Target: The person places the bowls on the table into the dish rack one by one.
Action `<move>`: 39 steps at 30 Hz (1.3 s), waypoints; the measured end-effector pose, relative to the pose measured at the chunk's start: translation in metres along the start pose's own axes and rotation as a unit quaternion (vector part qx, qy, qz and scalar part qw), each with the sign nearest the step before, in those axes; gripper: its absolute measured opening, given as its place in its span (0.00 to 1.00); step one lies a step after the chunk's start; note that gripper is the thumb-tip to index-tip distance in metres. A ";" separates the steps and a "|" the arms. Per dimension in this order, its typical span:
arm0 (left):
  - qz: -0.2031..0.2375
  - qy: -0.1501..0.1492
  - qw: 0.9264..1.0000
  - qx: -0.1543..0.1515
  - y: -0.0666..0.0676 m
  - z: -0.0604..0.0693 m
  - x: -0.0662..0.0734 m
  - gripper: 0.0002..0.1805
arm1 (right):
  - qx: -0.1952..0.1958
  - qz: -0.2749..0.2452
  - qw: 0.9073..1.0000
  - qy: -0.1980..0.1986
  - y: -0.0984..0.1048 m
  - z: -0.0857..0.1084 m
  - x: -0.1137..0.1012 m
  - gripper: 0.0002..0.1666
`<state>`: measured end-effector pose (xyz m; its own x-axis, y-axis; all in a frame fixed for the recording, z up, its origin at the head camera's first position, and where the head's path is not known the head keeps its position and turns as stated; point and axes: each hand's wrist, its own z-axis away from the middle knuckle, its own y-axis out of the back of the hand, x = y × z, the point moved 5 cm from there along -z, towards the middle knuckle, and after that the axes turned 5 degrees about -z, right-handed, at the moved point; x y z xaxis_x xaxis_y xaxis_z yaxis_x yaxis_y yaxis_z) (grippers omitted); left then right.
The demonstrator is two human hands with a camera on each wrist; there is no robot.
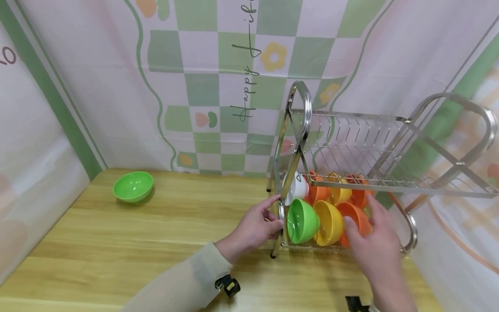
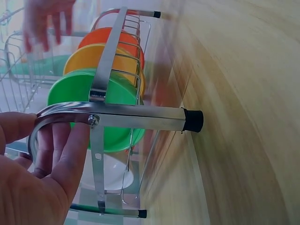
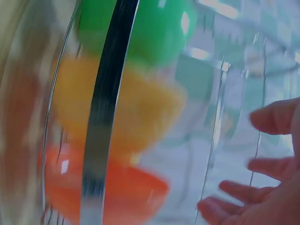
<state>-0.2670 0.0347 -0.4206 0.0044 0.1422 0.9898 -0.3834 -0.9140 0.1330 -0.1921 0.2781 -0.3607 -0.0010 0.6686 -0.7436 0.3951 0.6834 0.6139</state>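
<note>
A two-tier metal dish rack (image 1: 306, 106) stands on the right half of the table, with bowls on edge in its lower tier. My left hand (image 1: 251, 227) grips the rack's left side tube, thumb and fingers on either side of it. In the front row are a green bowl (image 1: 308, 222), a yellow bowl (image 1: 331, 221) and an orange bowl (image 1: 355, 216). Behind them sit a white bowl (image 1: 299, 190) and several orange and yellow ones. My right hand (image 1: 378, 249), fingers spread, is in front of the orange bowl; the right wrist view shows nothing held.
Another green bowl (image 1: 133, 186), wide and shallow, sits alone at the back left of the wooden table (image 1: 195, 208). The rack's upper tier (image 1: 351, 134) overhangs the back bowls. A patterned curtain (image 1: 202, 91) hangs behind the table and along both sides.
</note>
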 end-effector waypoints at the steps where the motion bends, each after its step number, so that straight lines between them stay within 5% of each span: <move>1: -0.003 -0.002 1.000 0.000 0.000 0.000 0.000 0.42 | 0.006 -0.029 0.999 0.011 -0.005 0.004 -0.008 0.48; 7: -0.043 -0.014 0.999 -0.003 0.001 0.001 0.000 0.43 | -0.035 -0.157 0.986 0.052 -0.035 0.015 -0.047 0.51; 12: -0.154 -0.053 0.987 -0.008 0.004 0.004 0.002 0.41 | -0.094 -0.178 0.978 0.056 -0.059 0.016 -0.066 0.50; 15: -0.279 -0.087 0.956 0.000 0.007 0.009 0.007 0.40 | -0.118 -0.181 0.975 0.049 -0.071 0.014 -0.073 0.52; 19: -0.413 -0.106 0.904 0.032 0.026 0.017 0.015 0.41 | -0.149 -0.171 0.974 0.022 -0.084 0.012 -0.079 0.56; 23: -0.475 -0.084 0.874 0.069 0.065 0.023 0.018 0.44 | -0.178 -0.169 0.969 -0.013 -0.096 0.009 -0.082 0.58; 28: -0.505 0.002 0.856 0.113 0.136 0.026 0.010 0.49 | -0.189 -0.154 0.969 -0.038 -0.106 0.007 -0.079 0.55; 33: -0.506 0.069 0.849 0.138 0.208 0.037 0.000 0.54 | -0.183 -0.098 0.978 -0.038 -0.112 0.003 -0.076 0.46; 39: -0.492 0.112 0.852 0.139 0.284 0.055 -0.008 0.54 | -0.172 -0.046 0.984 -0.023 -0.115 0.001 -0.075 0.42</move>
<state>-0.3252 -0.2465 -0.3877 0.0098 0.9325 0.3611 -0.0621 -0.3599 0.9309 -0.2364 0.1490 -0.3760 0.0223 0.5908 -0.8065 0.0609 0.8044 0.5909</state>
